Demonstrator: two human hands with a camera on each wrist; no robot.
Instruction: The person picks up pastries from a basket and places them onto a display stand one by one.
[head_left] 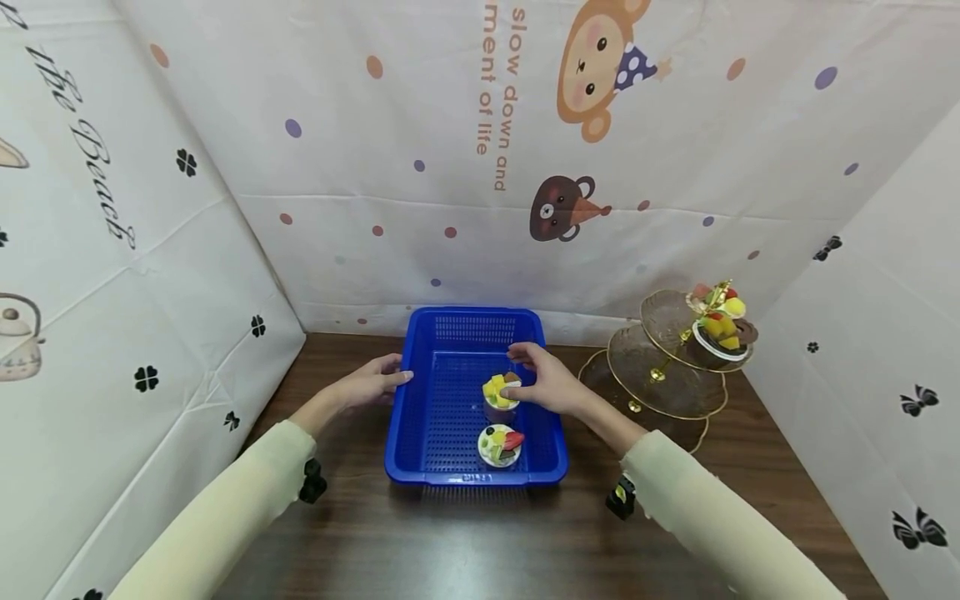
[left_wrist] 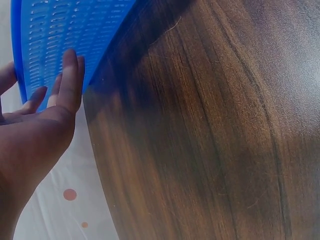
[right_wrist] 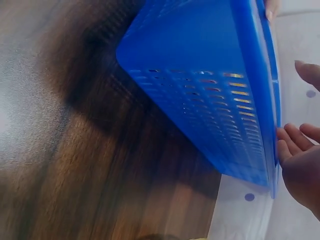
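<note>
A blue plastic basket (head_left: 478, 312) with slotted walls stands on the table. At its left rim is my left hand (head_left: 371, 383), thumb over the edge and fingers against the outer wall (left_wrist: 42, 30). Inside, toward the right, sits a toy cupcake with yellow cubes (head_left: 493, 389) on top. Above it is my right hand (head_left: 551, 385), thumb overlapping the topping in the head view, fingers loosely bent and apart from the thumb. Nearer the front lies a second toy cupcake (head_left: 495, 442) topped with fruit pieces. The right wrist view shows the hand (right_wrist: 305, 170) beyond the basket's rim.
To the right stands a tiered stand (head_left: 628, 367) of clear, gold-edged plates, with fruit-topped toy cakes (head_left: 716, 354) on its top tier. Printed white cloth (head_left: 337, 267) walls in the back and both sides of the dark wooden table (head_left: 450, 542).
</note>
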